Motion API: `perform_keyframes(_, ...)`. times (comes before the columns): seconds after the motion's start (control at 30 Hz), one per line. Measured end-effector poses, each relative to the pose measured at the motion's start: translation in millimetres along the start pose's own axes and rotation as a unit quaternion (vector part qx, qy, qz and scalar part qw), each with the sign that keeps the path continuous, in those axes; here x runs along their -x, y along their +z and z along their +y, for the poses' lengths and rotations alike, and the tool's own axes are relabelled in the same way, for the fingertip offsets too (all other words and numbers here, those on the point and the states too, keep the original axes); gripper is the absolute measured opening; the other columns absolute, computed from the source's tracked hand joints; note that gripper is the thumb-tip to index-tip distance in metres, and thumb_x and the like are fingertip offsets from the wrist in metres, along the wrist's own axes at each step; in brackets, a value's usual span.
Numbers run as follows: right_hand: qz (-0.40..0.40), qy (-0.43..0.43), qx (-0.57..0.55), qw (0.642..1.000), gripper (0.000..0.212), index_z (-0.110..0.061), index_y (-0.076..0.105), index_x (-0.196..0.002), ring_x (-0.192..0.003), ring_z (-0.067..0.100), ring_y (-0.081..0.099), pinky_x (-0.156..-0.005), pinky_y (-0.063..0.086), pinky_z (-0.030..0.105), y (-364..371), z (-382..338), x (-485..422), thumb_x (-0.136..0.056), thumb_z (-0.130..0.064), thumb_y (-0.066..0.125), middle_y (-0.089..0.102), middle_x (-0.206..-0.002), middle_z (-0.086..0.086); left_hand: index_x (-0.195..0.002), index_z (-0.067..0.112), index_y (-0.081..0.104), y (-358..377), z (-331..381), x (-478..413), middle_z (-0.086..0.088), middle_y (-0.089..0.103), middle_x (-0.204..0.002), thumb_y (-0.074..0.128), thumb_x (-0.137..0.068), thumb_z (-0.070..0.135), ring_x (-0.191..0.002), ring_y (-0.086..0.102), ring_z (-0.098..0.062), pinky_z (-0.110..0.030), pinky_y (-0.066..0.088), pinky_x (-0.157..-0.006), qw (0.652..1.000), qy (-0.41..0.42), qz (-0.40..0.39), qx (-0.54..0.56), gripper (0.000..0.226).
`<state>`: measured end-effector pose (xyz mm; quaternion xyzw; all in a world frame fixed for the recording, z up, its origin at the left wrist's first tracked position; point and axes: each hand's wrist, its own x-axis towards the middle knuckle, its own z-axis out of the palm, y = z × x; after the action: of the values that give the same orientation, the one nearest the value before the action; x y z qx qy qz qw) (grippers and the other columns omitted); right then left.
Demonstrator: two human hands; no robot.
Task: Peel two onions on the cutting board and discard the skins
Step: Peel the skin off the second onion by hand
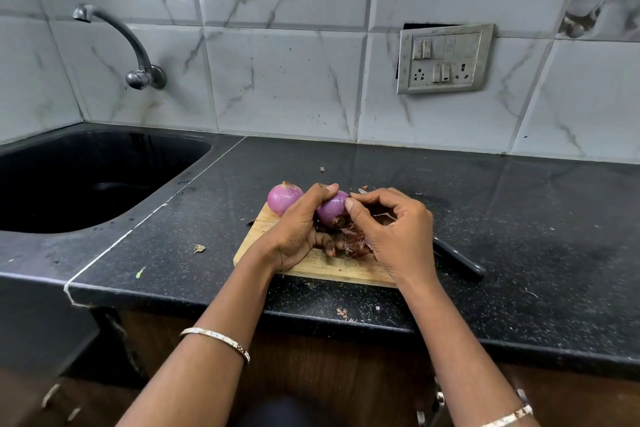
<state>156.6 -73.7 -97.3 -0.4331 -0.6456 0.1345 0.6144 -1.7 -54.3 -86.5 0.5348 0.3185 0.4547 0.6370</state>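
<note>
A wooden cutting board [332,269] lies on the black counter. One purple onion [284,198] rests at the board's far left corner. My left hand [301,225] grips a second purple onion [331,208] just above the board, thumb over its top. My right hand [394,232] is at that onion's right side, thumb and forefinger pinching at its skin. A heap of dry reddish skins [355,241] lies on the board under my hands.
A black-handled knife [457,258] lies on the counter right of the board, its blade tip showing behind my right hand. A dark sink [86,180] with a tap [138,55] is at the left. Skin scraps [199,248] dot the counter near its front edge.
</note>
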Motion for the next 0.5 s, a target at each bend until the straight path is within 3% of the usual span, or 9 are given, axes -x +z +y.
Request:
perform_keyframes(0.13,0.002,-0.002,0.010,1.000,0.006,-0.020,0.078,-0.081,-0.082,0.006,0.070,-0.076,0.052,0.017,0.2,1.7,-1.2,-0.086,-0.017,0.080,0.074,-0.081,-0.013,-0.084,0.019,0.073,0.8,-0.2,-0.4,-0.015,0.064,-0.079,0.046,-0.105,0.036,-0.050,0.054,-0.023,-0.023,0.046,-0.035,1.000,0.002,0.003,-0.004,0.037)
perform_keyframes(0.27,0.002,0.009,0.013,1.000,0.008,-0.020,0.078,-0.083,-0.083,0.005,0.069,-0.077,0.052,0.019,0.7,2.7,-1.1,-0.085,-0.012,0.077,0.074,-0.082,-0.014,-0.096,0.013,0.065,0.3,-0.5,-0.7,-0.014,0.064,-0.079,0.047,-0.104,0.036,-0.050,0.054,-0.023,-0.024,0.046,-0.035,1.000,0.002,0.008,-0.007,0.031)
perform_keyframes(0.5,-0.013,0.021,-0.011,1.000,0.006,-0.019,0.078,-0.085,-0.079,0.007,0.070,-0.072,0.052,0.018,0.9,1.3,-0.1,-0.083,-0.020,0.083,0.075,-0.083,-0.010,-0.089,0.017,0.068,0.6,-1.5,-1.2,-0.014,0.064,-0.076,0.046,-0.104,0.034,-0.050,0.054,-0.025,-0.024,0.045,-0.035,1.000,0.004,0.010,0.000,0.032)
